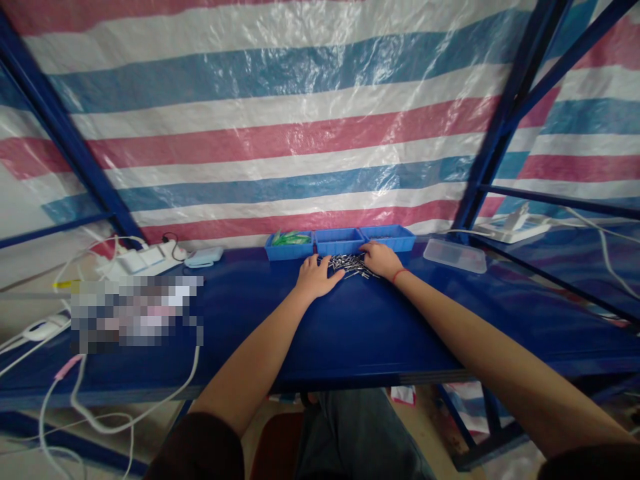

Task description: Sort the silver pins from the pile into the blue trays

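Observation:
A loose heap of slim, shiny metal pieces (347, 264) lies on the blue table (345, 333); they are too small to tell their exact kind. At the heap's left edge rests my left hand (315, 277), palm down, thumb and fingers apart. My right hand (383, 260), with a red band at the wrist, touches the right edge with its fingers curled in. Whatever its fingertips may hold is hidden. Just behind are three blue bins: the left bin (290, 252) holds green-and-clear plastic packets (291, 239), beside a middle bin (340, 233) and a right bin (405, 235).
A clear plastic lid or tray (455, 255) lies to the right. On the left are a power strip (155, 259), a light-blue case (204, 257) and trailing white cables (150, 420). Blue metal posts (493, 147) frame the table, with a striped plastic sheet (300, 127) behind.

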Tool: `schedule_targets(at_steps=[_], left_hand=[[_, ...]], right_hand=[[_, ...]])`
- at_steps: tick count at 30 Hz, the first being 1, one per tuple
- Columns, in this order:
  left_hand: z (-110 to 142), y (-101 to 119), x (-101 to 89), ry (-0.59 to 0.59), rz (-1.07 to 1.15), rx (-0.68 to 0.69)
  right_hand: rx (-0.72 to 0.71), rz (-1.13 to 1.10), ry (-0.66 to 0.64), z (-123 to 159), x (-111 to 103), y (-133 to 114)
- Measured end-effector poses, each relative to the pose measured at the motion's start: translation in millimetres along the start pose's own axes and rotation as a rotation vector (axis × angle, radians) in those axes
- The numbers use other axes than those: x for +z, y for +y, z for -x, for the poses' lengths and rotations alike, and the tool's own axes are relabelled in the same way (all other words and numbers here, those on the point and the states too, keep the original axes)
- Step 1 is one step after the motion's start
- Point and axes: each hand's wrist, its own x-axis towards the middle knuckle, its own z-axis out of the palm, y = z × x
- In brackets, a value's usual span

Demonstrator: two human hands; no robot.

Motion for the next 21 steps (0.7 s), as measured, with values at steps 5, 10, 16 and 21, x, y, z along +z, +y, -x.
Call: schedule_targets(at_steps=[5,10,16,21], left_hand=[[-0.4,-0.4,-0.5,-0.018,-0.008,0.037],[0.5,-1.0,-2.1,-0.039,0.046,0.187],[-0.1,0.3,-1.7,-0.059,0.032,0.200],[-2.8,0.1,0.0,-0.112,-0.016,0.236]], right_hand=[[-0.017,0.045,-0.054,-1.8,2.8,-2.4],[-0.043,0.076,-0.043,-0.4,5.2,-8.3],[-0.151,0.038,0.009,0.8,8.0,-9.7],[-0.236,-0.078,-0.013,1.6,15.5,-14.3]])
